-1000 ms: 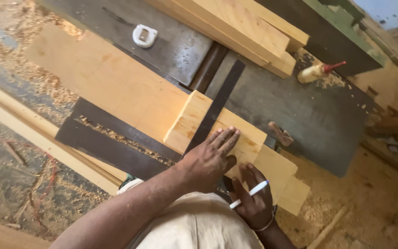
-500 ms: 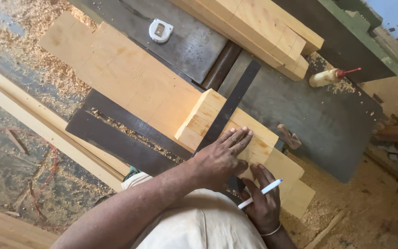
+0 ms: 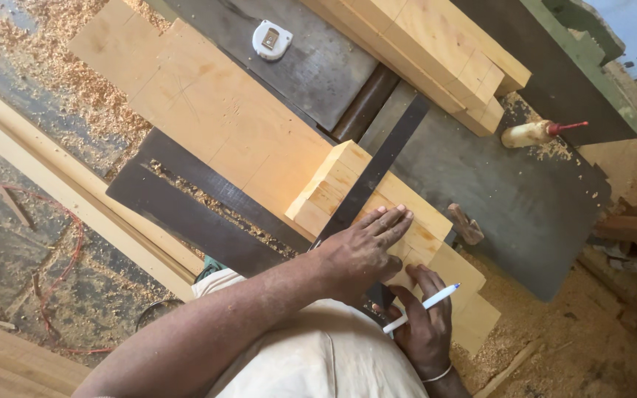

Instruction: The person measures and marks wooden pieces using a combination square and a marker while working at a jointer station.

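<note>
My left hand (image 3: 363, 254) lies flat, fingers together, on a row of pale wooden blocks (image 3: 337, 180) and on the dark metal square (image 3: 381, 166) laid across them. Just below it, my right hand (image 3: 423, 328) holds a white pen (image 3: 422, 307) between its fingers, tip pointing toward the lower left, beside the near end of the blocks. A bracelet shows on my right wrist. The blocks rest against a wide pale plank (image 3: 208, 118) on the dark machine table (image 3: 540, 214). The square's lower end is hidden under my hands.
A white tape measure (image 3: 271, 38) lies on the table at the top. A stack of pale timber (image 3: 436, 51) sits behind the square. Right of it lies a glue bottle (image 3: 536, 133) with a red tip. Sawdust covers the floor (image 3: 525, 332); long battens (image 3: 60, 184) run at the left.
The view has shifted, so everything sits lower and further right in frame. My left hand's fingers have drawn together on the blocks. The pen stays in my right hand.
</note>
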